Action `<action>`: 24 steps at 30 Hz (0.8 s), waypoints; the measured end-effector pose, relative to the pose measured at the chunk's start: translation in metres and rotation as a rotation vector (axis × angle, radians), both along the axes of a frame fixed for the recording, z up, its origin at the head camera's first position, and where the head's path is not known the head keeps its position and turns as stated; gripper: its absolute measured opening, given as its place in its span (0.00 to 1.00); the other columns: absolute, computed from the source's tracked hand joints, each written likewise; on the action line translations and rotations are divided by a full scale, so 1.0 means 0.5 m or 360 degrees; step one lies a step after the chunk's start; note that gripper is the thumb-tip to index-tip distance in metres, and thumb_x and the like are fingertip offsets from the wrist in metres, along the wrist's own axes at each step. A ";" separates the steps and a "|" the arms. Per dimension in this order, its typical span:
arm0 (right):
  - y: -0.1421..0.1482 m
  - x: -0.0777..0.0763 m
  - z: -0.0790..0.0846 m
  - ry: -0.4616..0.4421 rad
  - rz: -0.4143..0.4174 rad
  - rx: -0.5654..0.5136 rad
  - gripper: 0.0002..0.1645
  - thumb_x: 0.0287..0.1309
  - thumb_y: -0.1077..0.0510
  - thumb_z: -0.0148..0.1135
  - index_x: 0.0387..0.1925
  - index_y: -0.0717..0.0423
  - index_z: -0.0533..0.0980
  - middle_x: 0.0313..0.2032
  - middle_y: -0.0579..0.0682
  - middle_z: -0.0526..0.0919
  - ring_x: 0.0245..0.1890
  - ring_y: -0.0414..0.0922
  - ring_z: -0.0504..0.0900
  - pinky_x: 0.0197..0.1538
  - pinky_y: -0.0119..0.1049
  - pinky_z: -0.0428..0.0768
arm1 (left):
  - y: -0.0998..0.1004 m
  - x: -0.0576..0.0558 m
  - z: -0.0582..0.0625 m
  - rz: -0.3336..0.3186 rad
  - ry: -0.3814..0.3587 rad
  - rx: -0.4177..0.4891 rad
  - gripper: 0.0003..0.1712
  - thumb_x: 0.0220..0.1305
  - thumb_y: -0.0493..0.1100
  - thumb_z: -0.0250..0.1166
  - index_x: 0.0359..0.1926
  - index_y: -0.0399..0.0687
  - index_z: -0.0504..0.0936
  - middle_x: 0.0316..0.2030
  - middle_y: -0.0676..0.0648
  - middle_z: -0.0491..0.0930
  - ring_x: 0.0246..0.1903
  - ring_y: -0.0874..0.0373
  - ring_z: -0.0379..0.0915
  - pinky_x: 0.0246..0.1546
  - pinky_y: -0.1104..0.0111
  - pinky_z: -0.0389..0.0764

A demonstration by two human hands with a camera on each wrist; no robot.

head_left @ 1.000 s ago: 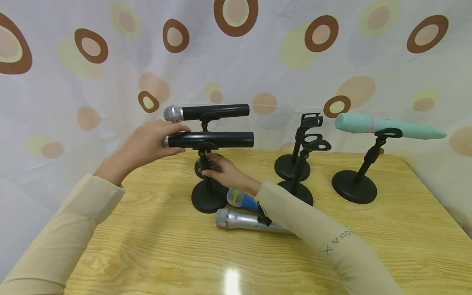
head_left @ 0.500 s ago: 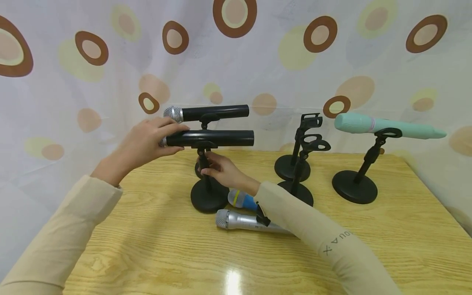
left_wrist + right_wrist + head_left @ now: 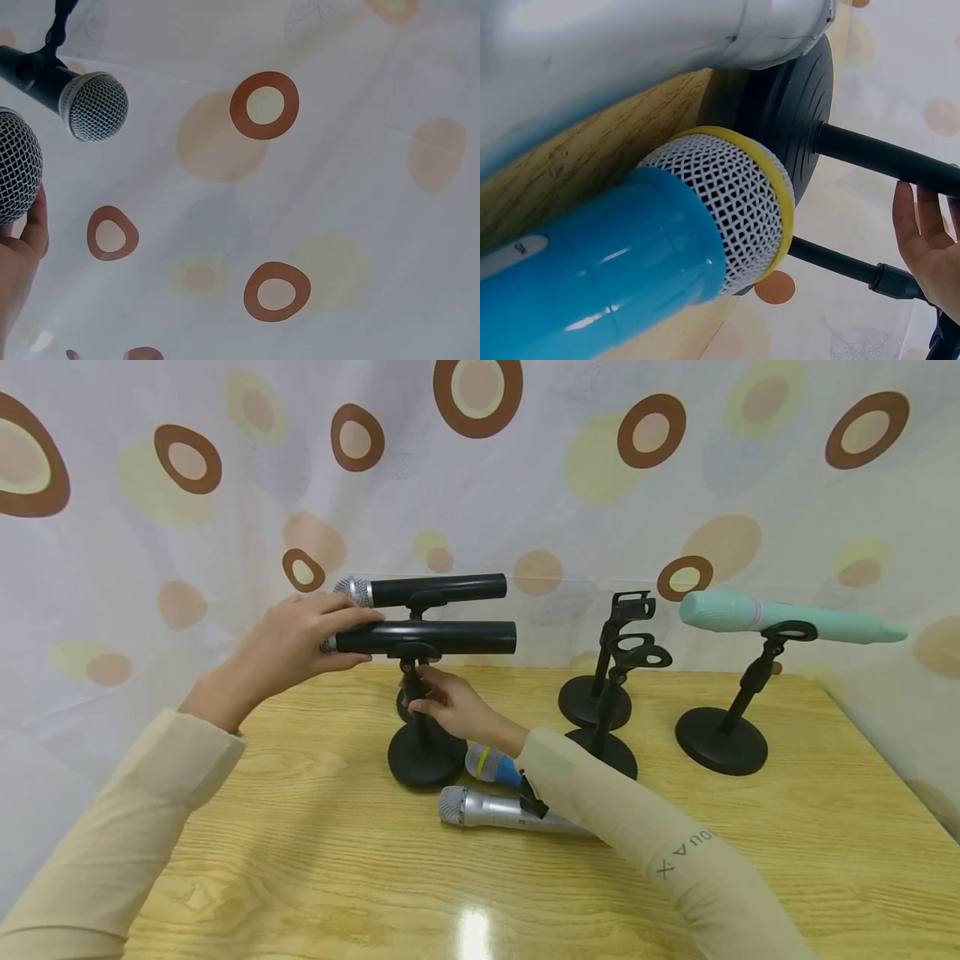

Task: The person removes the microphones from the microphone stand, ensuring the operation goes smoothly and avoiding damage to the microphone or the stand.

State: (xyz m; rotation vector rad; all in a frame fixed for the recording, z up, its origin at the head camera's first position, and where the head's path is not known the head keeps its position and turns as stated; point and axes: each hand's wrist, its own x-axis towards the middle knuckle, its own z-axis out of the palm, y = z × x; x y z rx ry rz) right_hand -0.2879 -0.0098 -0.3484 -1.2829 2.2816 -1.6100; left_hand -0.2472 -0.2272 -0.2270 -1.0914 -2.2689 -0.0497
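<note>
Though mostly head-hidden, left-wrist-clear microphone grille point(image 3: 18, 166)

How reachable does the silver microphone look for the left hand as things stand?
Probably yes, if the left hand lets go of the front black microphone: the silver microphone lies on the table with its grille end uncovered, though the right sleeve hides its other end.

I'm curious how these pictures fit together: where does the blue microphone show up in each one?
Head: the blue microphone lies on the table, below the picture's middle, partly hidden by the right sleeve.
Left wrist: not in it.
Right wrist: large, across the lower left, its yellow band near the middle.
Shared landmark: the spotted cloth behind.
</note>
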 end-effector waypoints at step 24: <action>0.007 0.006 0.038 0.0180 -0.0045 0.0056 0.22 0.59 0.65 0.55 0.56 0.64 0.68 0.50 0.60 0.77 0.42 0.50 0.82 0.47 0.33 0.77 | 0.000 0.014 0.048 -0.0026 0.0110 -0.0125 0.29 0.46 0.49 0.71 0.52 0.50 0.77 0.36 0.45 0.76 0.27 0.54 0.70 0.26 0.60 0.72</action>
